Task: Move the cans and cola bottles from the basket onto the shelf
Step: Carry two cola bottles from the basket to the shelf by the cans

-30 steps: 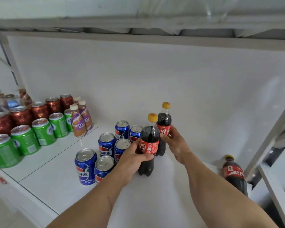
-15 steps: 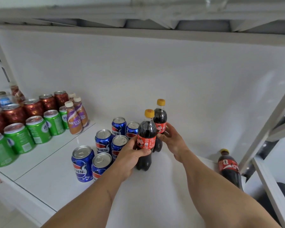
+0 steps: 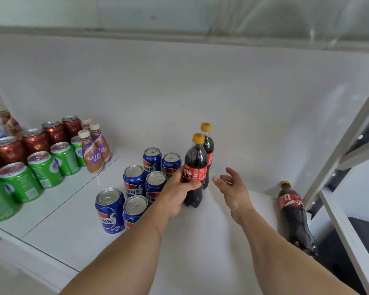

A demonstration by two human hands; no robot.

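Note:
Two cola bottles with orange caps stand upright on the white shelf (image 3: 200, 241), one behind the other. My left hand (image 3: 177, 191) grips the front cola bottle (image 3: 195, 167) around its red label. The rear cola bottle (image 3: 208, 145) stands free just behind it. My right hand (image 3: 232, 188) hovers open to the right of both bottles, fingers spread, touching nothing. Several blue Pepsi cans (image 3: 134, 182) stand in two rows left of the bottles. A third cola bottle (image 3: 292, 213) stands at the shelf's right end. The basket is out of view.
Green cans (image 3: 44, 169), red-brown cans (image 3: 35, 140) and Nescafe bottles (image 3: 92, 155) fill the shelf's left section. A slanted metal upright (image 3: 349, 145) bounds the right side. The wall lies close behind, and an upper shelf edge (image 3: 179, 37) runs overhead.
My right hand has let go of the rear cola bottle and drawn back to the right, opening. My left hand stays on the front bottle.

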